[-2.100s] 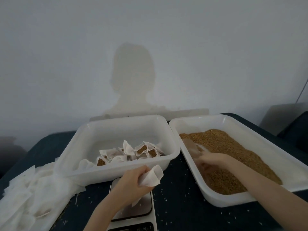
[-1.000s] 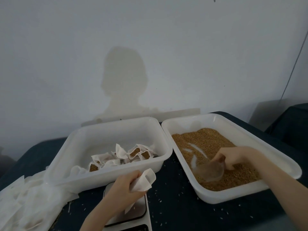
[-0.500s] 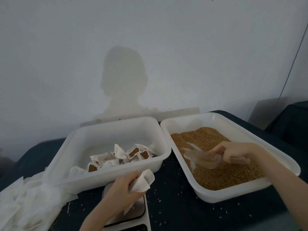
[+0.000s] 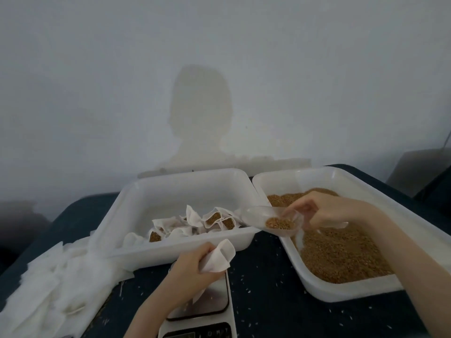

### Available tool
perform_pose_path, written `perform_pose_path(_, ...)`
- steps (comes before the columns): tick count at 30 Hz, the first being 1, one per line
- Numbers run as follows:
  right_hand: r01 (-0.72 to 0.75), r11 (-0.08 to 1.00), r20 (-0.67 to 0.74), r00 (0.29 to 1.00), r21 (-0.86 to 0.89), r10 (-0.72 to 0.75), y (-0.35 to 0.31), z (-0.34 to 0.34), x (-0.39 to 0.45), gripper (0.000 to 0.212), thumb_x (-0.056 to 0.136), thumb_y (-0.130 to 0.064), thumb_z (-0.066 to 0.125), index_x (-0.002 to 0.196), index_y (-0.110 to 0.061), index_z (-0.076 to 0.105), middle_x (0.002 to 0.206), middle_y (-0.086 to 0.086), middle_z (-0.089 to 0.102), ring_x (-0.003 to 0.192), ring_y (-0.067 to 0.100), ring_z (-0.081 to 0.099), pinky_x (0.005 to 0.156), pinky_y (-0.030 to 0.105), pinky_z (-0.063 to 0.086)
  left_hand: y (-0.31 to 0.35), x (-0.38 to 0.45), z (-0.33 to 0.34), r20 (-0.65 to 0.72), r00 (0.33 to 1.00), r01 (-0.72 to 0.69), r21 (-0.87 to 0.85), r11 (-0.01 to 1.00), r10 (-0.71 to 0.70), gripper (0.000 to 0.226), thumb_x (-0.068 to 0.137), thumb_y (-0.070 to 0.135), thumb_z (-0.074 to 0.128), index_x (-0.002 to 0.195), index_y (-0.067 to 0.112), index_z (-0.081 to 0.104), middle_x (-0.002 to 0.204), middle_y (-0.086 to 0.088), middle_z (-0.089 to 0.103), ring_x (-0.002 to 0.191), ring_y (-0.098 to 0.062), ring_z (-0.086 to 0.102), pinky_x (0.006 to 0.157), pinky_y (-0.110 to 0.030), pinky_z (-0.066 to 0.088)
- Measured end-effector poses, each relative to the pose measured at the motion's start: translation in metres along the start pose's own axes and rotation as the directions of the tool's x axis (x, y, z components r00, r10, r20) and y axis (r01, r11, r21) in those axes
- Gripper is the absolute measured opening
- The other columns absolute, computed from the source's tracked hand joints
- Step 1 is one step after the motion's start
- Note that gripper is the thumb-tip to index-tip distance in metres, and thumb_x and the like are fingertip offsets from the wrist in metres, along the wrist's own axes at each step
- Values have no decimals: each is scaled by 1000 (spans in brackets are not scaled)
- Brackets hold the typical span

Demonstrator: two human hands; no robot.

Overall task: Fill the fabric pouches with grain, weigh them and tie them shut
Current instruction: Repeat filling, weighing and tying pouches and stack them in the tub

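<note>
My left hand (image 4: 189, 267) grips an empty white fabric pouch (image 4: 219, 256) with its mouth held open, just above the kitchen scale (image 4: 207, 303). My right hand (image 4: 324, 211) holds a clear plastic scoop (image 4: 271, 222) by its handle. A small heap of brown grain lies in the scoop, which hangs over the left rim of the grain tray (image 4: 341, 291), above and to the right of the pouch. Brown grain (image 4: 341, 254) covers most of that tray.
A white tray (image 4: 136, 250) behind the scale holds several filled pouches (image 4: 210, 222). A pile of empty white pouches (image 4: 48, 284) lies at the left on the dark tablecloth (image 4: 266, 298), which is scattered with loose grains. A pale wall stands close behind.
My right hand has lifted the scoop out of the grain and carried it left, over the tray's rim toward the pouch. My left hand has kept the pouch over the scale.
</note>
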State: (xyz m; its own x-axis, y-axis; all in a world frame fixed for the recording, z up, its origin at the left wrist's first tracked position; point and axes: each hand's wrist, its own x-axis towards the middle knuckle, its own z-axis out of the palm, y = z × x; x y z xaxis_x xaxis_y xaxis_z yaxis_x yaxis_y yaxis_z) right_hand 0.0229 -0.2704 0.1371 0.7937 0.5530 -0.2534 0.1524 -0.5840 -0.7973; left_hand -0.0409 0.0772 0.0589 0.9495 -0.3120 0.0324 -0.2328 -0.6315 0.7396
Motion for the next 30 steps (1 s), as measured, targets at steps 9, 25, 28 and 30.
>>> perform_pose_path(9,19,986,22,1000,-169,-15,-39,24,12,60,69,2,57,103,-46,70,101,13,67,62,6,57,57,11,44,-9,-7,-11,-17,1000,-3,10,1000,3,26,77,42,71,97,40,54,95,20,62,87,3,58,73,-17,46)
perform_pose_path(25,-107,934,0,993,-341,114,-85,53,19,55,71,13,48,116,-11,69,79,4,71,44,3,34,47,16,30,-1,-8,-12,-57,997,-44,189,981,56,54,71,61,65,114,55,32,106,24,56,90,2,56,72,-16,44)
perform_pose_path(28,-108,921,-6,994,-375,113,-89,56,22,54,70,12,48,114,-12,70,51,-17,59,41,2,34,46,15,29,0,-7,-10,-59,996,-59,223,973,74,65,75,58,63,125,60,22,112,21,49,94,-1,51,77,-19,43)
perform_pose_path(30,-93,910,-27,996,-403,90,-90,58,25,55,69,10,49,113,-15,71,46,-15,51,43,5,33,46,15,28,0,-7,-10,-64,995,-63,224,973,79,67,76,57,63,123,66,15,111,21,45,96,-2,49,79,-21,41)
